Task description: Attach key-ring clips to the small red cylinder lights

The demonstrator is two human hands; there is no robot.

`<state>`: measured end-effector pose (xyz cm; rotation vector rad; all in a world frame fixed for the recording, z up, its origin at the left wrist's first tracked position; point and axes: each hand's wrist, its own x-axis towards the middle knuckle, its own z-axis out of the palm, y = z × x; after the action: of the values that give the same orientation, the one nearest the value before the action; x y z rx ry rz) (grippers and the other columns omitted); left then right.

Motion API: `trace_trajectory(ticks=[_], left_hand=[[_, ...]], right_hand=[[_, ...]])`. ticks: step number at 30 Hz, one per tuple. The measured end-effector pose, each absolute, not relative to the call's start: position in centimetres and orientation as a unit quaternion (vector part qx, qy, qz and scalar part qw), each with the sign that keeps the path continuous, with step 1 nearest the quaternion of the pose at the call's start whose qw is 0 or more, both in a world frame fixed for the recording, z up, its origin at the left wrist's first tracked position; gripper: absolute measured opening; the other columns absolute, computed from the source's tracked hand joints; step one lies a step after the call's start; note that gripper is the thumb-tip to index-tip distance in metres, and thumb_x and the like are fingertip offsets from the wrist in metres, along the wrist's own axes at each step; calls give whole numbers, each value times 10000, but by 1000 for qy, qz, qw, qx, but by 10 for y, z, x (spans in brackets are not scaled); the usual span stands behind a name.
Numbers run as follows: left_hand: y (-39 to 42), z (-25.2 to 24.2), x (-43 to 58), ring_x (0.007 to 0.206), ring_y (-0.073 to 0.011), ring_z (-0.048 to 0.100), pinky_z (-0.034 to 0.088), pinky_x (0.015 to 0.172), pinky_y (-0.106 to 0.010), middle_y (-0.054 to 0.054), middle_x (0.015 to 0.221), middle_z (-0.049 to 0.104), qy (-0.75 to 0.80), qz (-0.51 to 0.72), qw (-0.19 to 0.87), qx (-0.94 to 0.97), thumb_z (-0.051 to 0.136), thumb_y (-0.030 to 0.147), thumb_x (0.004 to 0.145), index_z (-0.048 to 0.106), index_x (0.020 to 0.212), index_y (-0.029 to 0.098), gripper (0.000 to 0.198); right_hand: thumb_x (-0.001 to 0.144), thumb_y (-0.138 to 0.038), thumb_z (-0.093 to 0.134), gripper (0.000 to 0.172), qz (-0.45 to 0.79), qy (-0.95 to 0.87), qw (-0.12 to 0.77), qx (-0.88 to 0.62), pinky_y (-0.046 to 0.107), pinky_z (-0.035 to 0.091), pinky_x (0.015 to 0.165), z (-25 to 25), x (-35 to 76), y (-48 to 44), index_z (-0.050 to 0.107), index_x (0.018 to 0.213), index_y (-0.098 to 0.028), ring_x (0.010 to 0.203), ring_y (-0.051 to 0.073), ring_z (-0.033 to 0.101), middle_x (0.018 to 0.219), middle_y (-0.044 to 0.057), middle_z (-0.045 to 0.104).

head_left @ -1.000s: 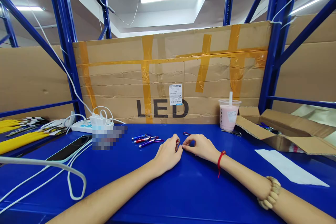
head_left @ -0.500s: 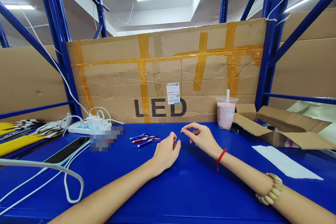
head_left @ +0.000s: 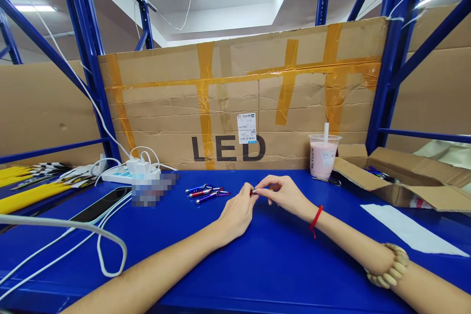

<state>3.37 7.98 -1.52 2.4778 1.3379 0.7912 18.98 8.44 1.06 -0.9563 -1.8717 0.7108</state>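
Both hands meet over the middle of the blue table [head_left: 257, 265]. My left hand [head_left: 235, 213] pinches a small red pen-like part [head_left: 252, 192] at its fingertips. My right hand [head_left: 285, 196], with a red string at the wrist, pinches the other end of the same small part, its fingers curled. Just left of the hands lie several small blue, red and purple keychain pens [head_left: 206, 192] in a loose cluster on the table.
A pink drink cup with a straw [head_left: 324, 156] stands at the back right, beside an open cardboard box [head_left: 401, 184]. A white paper sheet [head_left: 408, 229] lies at right. A power strip [head_left: 127, 174], a phone [head_left: 99, 205], white cables [head_left: 69, 235] and yellow items [head_left: 25, 194] are at left. A taped cardboard wall marked LED [head_left: 235, 103] closes the back.
The right hand had lifted away from the left with a small piece half a second ago; now it is back at the left hand's fingertips, both pinching the red part.
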Motion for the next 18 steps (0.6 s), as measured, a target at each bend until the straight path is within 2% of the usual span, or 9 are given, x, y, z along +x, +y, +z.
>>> trace_trajectory(ticks=[6, 10, 18], left_hand=[[86, -19, 32, 825, -106, 458, 337, 736, -191, -22, 916, 461, 401, 287, 67, 867, 295, 205, 950, 419, 932, 132, 145], [83, -17, 33, 779, -99, 465, 326, 662, -179, 3, 854, 482, 398, 259, 47, 879, 343, 192, 937, 436, 875, 131, 127], [75, -13, 33, 749, -116, 502, 282, 559, -172, 21, 832, 516, 436, 199, 4, 878, 406, 238, 922, 471, 897, 163, 102]], right_hand=[[635, -453, 607, 385, 320, -750, 386, -432, 155, 327, 380, 8, 200, 94, 624, 798, -105, 456, 61, 463, 638, 42, 580], [611, -446, 627, 356, 322, -767, 358, -425, 156, 339, 375, 2, 209, 101, 624, 711, -104, 505, 67, 491, 803, 61, 576], [614, -410, 633, 311, 313, -787, 346, -403, 179, 406, 436, -4, 211, 103, 637, 680, -106, 474, 53, 461, 742, 42, 567]])
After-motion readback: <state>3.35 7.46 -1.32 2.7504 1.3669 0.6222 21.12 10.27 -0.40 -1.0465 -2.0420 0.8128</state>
